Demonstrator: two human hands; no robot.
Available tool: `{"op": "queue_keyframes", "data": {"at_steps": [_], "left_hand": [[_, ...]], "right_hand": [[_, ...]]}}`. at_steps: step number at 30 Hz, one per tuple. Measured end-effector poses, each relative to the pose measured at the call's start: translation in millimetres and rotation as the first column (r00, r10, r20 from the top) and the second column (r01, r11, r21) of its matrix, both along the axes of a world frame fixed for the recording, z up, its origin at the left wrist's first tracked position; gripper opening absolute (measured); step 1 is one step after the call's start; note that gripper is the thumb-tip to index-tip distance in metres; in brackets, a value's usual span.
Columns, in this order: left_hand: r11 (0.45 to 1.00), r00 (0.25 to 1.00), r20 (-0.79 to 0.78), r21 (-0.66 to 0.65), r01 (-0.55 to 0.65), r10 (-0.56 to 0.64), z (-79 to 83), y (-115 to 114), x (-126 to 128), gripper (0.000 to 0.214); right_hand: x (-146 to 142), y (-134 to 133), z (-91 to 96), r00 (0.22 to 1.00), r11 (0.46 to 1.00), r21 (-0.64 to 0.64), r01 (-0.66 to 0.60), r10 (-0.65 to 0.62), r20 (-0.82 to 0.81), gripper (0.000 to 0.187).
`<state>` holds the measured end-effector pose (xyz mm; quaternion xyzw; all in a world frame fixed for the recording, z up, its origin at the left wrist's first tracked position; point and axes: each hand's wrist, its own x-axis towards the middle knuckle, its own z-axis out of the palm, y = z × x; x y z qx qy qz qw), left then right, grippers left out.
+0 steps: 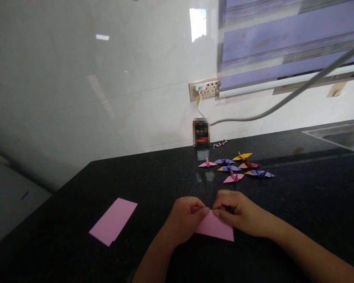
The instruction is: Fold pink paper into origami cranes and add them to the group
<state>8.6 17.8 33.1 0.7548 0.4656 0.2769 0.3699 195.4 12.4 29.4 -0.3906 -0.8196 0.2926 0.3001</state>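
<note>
A sheet of pink paper lies low over the dark counter between my two hands. My left hand pinches its upper edge, thumb on top and fingers curled behind. Close beside it, my right hand grips the same edge with thumb and bent fingers. The fingertips of both hands nearly meet at the paper's top. Part of the sheet's left side is hidden under my left hand. Beyond the hands stand several folded paper cranes, among them a pink crane, a yellow crane and a purple crane.
More pink paper rests on the black countertop to the left. By the wall are a dark box and a small beaded-looking strip. A grey cable runs rightward below a wall socket. A sink edge shows at right.
</note>
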Motion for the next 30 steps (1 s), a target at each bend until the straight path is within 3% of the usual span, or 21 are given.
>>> {"op": "queue_keyframes", "data": {"at_steps": [4,8,9,11,14,16,20,24,27,30], "left_hand": [[0.983,0.981,0.1,0.061,-0.174,0.167,-0.9,3,-1,0.022],[0.927,0.849,0.375,-0.094,-0.364,0.372,3.6,5,1,0.034],[0.927,0.809,0.455,-0.145,-0.345,0.372,4.4,5,3,0.037],[0.952,0.756,0.586,-0.259,-0.164,0.29,4.1,3,7,0.044],[0.927,0.78,0.586,-0.374,0.021,0.219,-0.6,-1,11,0.041],[0.911,0.806,0.541,-0.413,0.004,0.241,-4.6,-2,12,0.039],[0.9,0.807,0.526,-0.435,-0.016,0.269,-9.5,-2,11,0.037],[0.881,0.8,0.539,-0.472,0.029,0.263,-11.8,-2,13,0.034],[0.849,0.746,0.601,-0.521,0.092,0.288,-13.1,-3,15,0.031],[0.788,0.628,0.692,-0.583,0.197,0.355,-12.8,-3,17,0.032]], "right_hand": [[-4,-1,-6.8,0.999,0.986,-0.166,0.008,-0.015,-0.041,0.019],[-6,3,-11.1,0.962,0.925,-0.37,0.08,-0.169,-0.215,0.022],[-7,4,-11.8,0.944,0.905,-0.417,0.081,-0.204,-0.258,0.023],[-10,3,-13.3,0.915,0.862,-0.505,0.055,-0.246,-0.32,0.026],[-16,0,-15.2,0.91,0.821,-0.571,-0.009,-0.229,-0.344,0.028],[-19,-3,-15.5,0.928,0.832,-0.555,-0.011,-0.198,-0.316,0.029],[-21,-3,-14.1,0.94,0.906,-0.415,0.084,-0.211,-0.269,0.029],[-19,0,-14.5,0.926,0.907,-0.407,0.105,-0.238,-0.292,0.028],[-18,0,-16.2,0.929,0.89,-0.455,0.039,-0.2,-0.313,0.029],[-19,-2,-17.2,0.94,0.898,-0.44,-0.003,-0.148,-0.309,0.029]]}}
